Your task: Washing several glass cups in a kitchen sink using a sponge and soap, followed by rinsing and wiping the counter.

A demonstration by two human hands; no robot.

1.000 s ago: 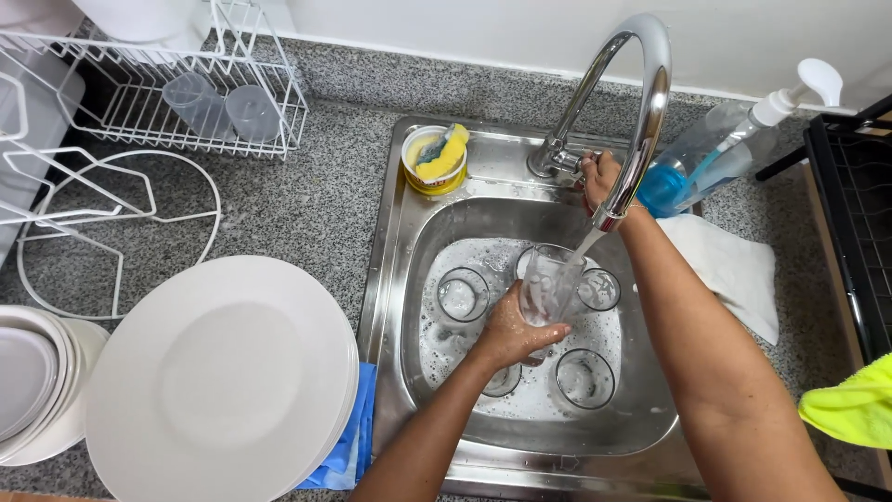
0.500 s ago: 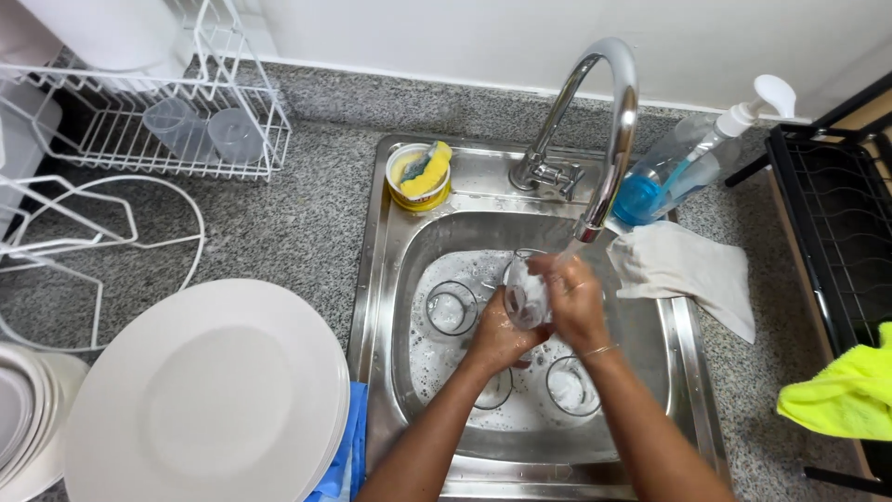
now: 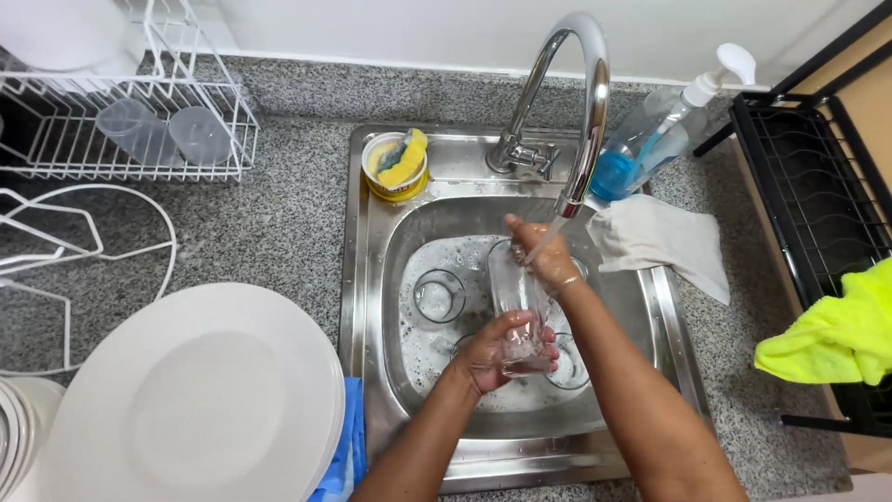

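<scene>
Holding clear glass (image 3: 517, 302) in sink (image 3: 372, 307) under faucet (image 3: 581, 112): left grip (image 3: 497, 349) clasping base, right grip (image 3: 544, 256) pinching rim.

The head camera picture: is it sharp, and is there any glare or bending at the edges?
Head view: evenly lit and mostly sharp; soft bright reflections on the steel sink and tap; the clear glass in the left hand and right hand is hard to make out against the suds; the rack bows slightly near the edge.
</scene>
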